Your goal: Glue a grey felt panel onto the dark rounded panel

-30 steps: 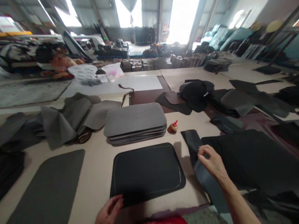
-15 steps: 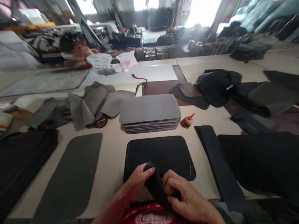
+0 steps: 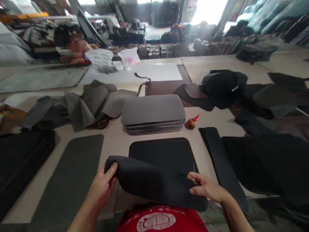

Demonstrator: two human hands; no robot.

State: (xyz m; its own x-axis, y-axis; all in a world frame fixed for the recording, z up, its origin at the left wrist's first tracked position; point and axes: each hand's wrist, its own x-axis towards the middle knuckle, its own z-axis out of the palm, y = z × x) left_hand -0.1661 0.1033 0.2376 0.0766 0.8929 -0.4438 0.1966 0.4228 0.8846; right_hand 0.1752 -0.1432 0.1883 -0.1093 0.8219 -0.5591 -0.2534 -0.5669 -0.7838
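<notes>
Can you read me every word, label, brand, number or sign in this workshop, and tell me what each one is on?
None can be read with certainty.
Red shirt: white lettering and a round emblem, too blurred to read.
White bag: dark lines of writing, too blurred to read.
Black bundle: a small white mark, too small to tell if it bears text.

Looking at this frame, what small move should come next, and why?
Probably lower the dark strip onto the black panel, lining up their edges: the left hand and right hand grip it near opposite ends, it sags between them, and the panel lies flat just beyond, partly behind it.
</notes>
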